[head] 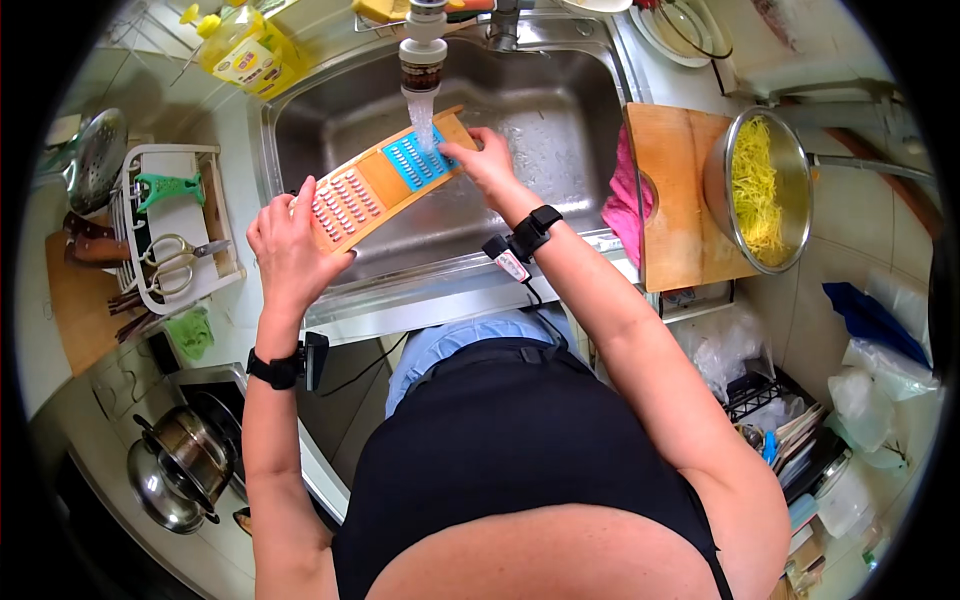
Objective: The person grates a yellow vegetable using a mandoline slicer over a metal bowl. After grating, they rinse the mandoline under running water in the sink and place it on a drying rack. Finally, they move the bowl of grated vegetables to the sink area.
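Between my two hands a wooden grater [371, 177] is held at a slant over the stainless steel sink [555, 217]. It carries a blue grating plate and a pale orange one. My left hand [289, 244] grips its lower left end beside the orange plate. At the upper right end, my right hand [487, 165] holds the edge with the thumb near the blue plate. Water [422, 124] runs from the filter-tipped faucet [424, 56] onto the blue plate. The undersides of the grater and the fingers beneath it are hidden.
To the right, a steel pot [718, 176] of yellow shreds stands on a wooden cutting board [664, 247], with a pink cloth [626, 199] beside it. A yellow soap bottle [251, 56] stands back left. A white rack [229, 259] at left holds scissors [180, 259] and a green peeler [171, 191].
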